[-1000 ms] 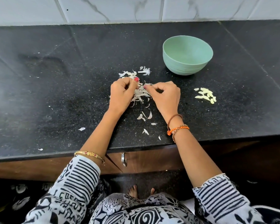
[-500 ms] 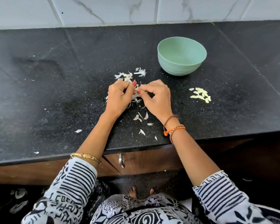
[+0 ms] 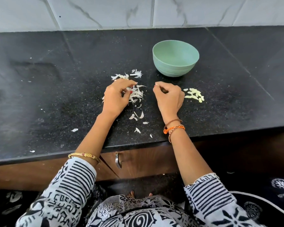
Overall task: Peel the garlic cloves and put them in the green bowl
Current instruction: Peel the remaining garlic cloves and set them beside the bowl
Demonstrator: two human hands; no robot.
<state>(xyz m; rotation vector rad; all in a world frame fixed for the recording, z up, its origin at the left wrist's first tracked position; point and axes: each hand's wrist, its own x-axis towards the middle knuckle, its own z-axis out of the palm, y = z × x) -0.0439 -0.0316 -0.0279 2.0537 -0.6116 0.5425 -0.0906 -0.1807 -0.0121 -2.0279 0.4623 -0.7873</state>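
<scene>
A black speckled tabletop [image 3: 56, 99] is seen from above, with a white tiled wall behind it. The left hand [image 3: 116, 98] is curled over a heap of white garlic skins [image 3: 136, 95], its fingers bent down into them; whether a clove is held cannot be told. The right hand [image 3: 169, 97] is held apart from it, fingers curled, with something small and pale pinched at the fingertips. A small pile of peeled garlic cloves [image 3: 194, 95] lies just beside the right hand. The green bowl [image 3: 175, 58] stands upright beyond both hands.
</scene>
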